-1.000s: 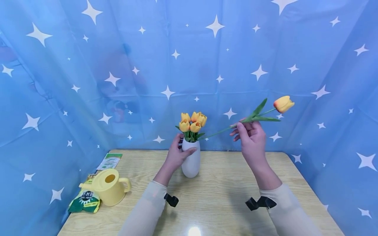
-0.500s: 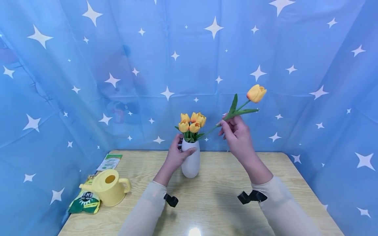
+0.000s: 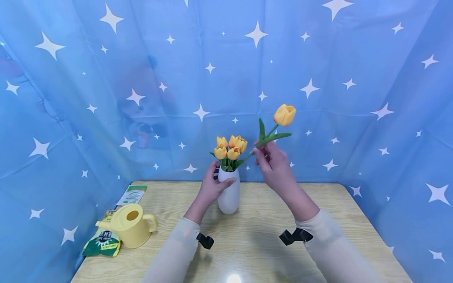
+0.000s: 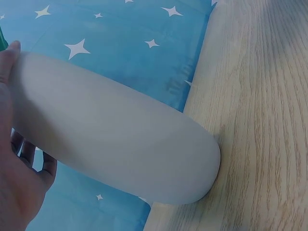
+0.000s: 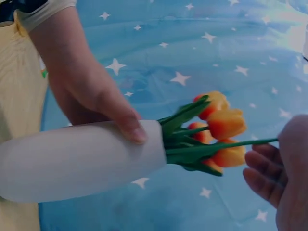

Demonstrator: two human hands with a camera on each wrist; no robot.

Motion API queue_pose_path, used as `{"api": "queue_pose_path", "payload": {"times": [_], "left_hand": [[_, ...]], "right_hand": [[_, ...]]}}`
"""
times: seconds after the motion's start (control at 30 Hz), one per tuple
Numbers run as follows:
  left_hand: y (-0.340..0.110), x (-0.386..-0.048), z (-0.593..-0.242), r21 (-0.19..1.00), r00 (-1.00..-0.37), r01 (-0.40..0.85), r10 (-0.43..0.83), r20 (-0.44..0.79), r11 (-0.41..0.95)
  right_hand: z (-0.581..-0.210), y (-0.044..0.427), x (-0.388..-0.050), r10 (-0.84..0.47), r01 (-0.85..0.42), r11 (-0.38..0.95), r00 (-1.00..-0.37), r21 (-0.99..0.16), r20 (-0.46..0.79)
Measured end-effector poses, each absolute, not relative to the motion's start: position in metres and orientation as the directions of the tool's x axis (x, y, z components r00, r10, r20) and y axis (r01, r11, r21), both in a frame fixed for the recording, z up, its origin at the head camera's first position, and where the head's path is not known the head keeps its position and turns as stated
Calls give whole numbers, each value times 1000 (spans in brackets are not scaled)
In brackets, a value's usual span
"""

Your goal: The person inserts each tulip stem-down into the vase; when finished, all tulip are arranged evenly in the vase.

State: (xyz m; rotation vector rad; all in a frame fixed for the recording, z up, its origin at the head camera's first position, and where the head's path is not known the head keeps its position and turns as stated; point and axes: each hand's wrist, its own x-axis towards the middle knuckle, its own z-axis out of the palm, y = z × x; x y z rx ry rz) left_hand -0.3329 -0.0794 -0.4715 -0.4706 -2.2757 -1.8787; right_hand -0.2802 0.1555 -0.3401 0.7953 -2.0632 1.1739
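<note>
A white vase [image 3: 229, 198] stands upright on the wooden table, and several yellow-orange tulips [image 3: 234, 153] with green leaves rise from its mouth. My left hand [image 3: 211, 188] grips the vase near its neck, thumb across the front. To the right, my right hand [image 3: 277, 167] pinches a single tulip [image 3: 284, 115] by its stem, just under the leaves, its bloom tilted up and right. The right wrist view shows the stem [image 5: 243, 143] reaching the vase mouth among the leaves. Whether its tip is inside the vase, I cannot tell.
A yellow watering can [image 3: 131, 226] sits at the table's left, against a green and yellow packet [image 3: 103, 240]. A white and green packet [image 3: 132, 194] lies behind it. A blue star-patterned curtain [image 3: 226, 86] surrounds the table's back and sides.
My right hand has moved left toward the vase with the tulip, whose stem now stands steeper. The left hand and the vase have stayed in place.
</note>
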Motion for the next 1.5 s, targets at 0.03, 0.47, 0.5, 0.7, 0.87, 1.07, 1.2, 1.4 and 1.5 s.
{"api": "queue_pose_path", "payload": {"times": [0.03,0.47,0.5,0.7,0.87,1.07,1.2,1.4,1.5], "left_hand": [[-79,-333,-471,928,-939,334,143,313,164],[-80,-333,-472,918,-934,353,133,333,180],[-80,-333,-472,919,-934,352,132,332,180],[-79,-333,-472,918,-935,351,129,332,185],[-78,-332,-471,919,-933,353,135,333,177],[-78,-332,-471,919,-934,352,132,332,177],[-78,-333,-472,916,-933,356,133,335,185],[-79,-333,-473,913,-931,361,126,342,191],[-79,-333,-473,910,-930,365,129,345,197]], "right_hand": [[-343,154,-281,-200,-749,429,-624,-505,755],[-365,138,-284,-279,-706,558,-654,-435,704],[-366,137,-285,-279,-700,560,-663,-444,694],[-371,134,-288,-275,-670,554,-708,-494,651],[-374,134,-292,-281,-691,537,-688,-484,669],[-375,132,-290,-254,-700,481,-688,-528,680],[-372,131,-287,-168,-707,371,-688,-602,706],[-370,130,-286,-116,-741,316,-650,-593,751],[-371,129,-288,-140,-757,369,-618,-539,773]]}}
